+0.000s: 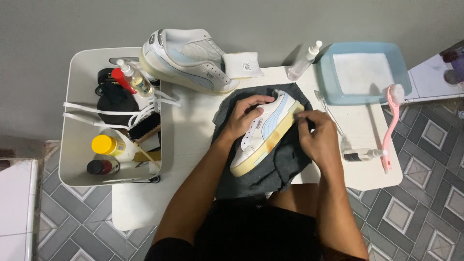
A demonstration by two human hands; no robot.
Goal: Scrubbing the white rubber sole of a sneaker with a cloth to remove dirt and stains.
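A white and pale-blue shoe (265,133) is lying on its side on a grey cloth (280,166) at the middle of a white desk (193,140), its yellowed sole turned toward the person's right. The left hand (244,116) is resting on the shoe's upper, fingers spread over the lace side and pressing it down. The right hand (319,137) is sitting against the sole edge near the heel, its fingertips pressed together at the rim; whether they are pinching anything cannot be told. Behind the shoe, a second shoe (186,60) of the same kind is standing at the desk's far edge, with a folded white pad (241,65) just beside it. Left of the shoe, a white tray (77,145) is holding a spray bottle (134,79), loose white laces (111,112), a brush (144,131), a yellow-capped bottle (108,145) and a dark jar (99,167). Behind and to the right of the shoe, a clear spray bottle (303,60) is leaning beside a blue basin (326,77). Right of the shoe, a pink brush (390,128), a small clear brush (331,116) and a small bottle (362,154) are lying on the desk.
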